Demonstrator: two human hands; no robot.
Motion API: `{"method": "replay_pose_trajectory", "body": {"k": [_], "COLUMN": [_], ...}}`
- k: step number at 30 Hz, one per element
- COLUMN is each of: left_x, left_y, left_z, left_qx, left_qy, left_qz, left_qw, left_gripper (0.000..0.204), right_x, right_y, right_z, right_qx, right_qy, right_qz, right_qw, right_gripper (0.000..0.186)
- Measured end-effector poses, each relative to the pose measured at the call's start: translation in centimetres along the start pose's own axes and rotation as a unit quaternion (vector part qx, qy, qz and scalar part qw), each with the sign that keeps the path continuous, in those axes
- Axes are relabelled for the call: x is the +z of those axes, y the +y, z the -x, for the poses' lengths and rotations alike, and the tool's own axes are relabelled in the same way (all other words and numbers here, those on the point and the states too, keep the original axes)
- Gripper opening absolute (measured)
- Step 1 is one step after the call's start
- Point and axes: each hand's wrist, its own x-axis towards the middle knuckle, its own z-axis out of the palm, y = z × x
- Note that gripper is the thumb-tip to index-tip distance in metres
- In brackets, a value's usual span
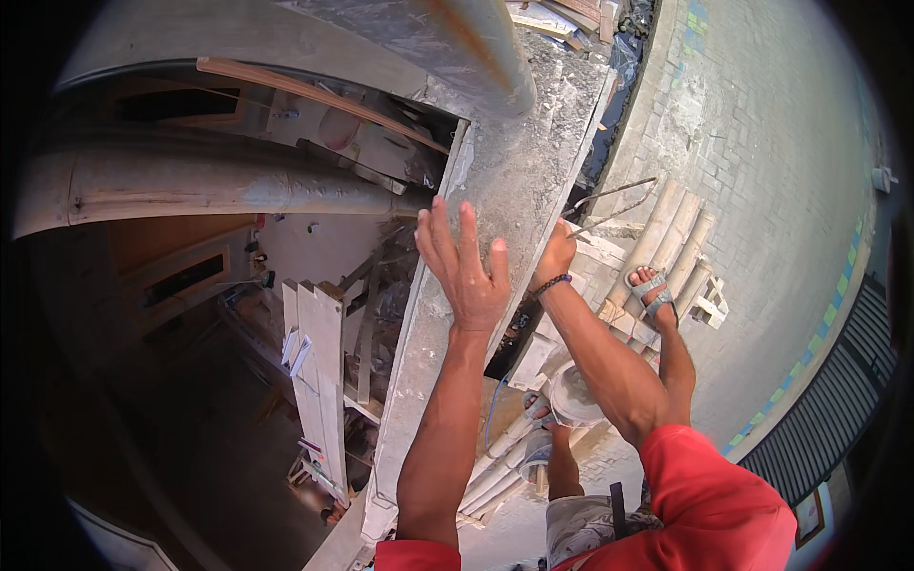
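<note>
My left hand point(468, 276) is spread over the rough top of a grey concrete beam point(419, 381), its fingers apart and nothing in them. Whether the palm rests on the concrete cannot be told. At the beam's outer edge, my right hand point(556, 253), with a dark bracelet point(552, 283) at the wrist, is closed, its fingertips partly hidden. A thin bent metal rod point(624, 190) juts out right beside that fist; I cannot make out if the hand grips the rod or the beam's edge.
My sandalled foot point(652, 290) stands on bamboo poles point(666, 228) beside the beam. A pale bucket point(574, 395) sits lower down. Left of the beam, the drop into a room holds a thick bamboo pole point(238, 186) and upright boards point(319, 381). A large pipe-like column point(466, 48) rises ahead; paving point(762, 171) lies far below right.
</note>
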Motion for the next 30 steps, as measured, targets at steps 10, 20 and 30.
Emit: {"method": "replay_pose_trajectory", "body": {"k": [10,20,30], "left_x": [0.1,0.1,0.2], "left_y": [-3.2,-2.8,-3.1], "left_z": [0.1,-0.7,0.6], "left_qx": [-0.335,-0.389,-0.312], "left_qy": [-0.008,0.013,-0.016], "left_qz": [-0.083,-0.058,-0.08], "left_qw": [0.938,0.919,0.946], "left_gripper": [0.036,0.043,0.052], "right_x": [0.0,-1.0,0.1], "right_y": [-0.2,0.3,-0.5], "right_z": [0.3,-0.3,0.6], "right_qx": [0.031,0.012,0.015], "right_qy": [0.009,-0.012,0.012], "right_qz": [-0.012,0.01,0.027], "right_qw": [0.999,1.0,0.999], "right_gripper": [0.031,0.032,0.032]}}
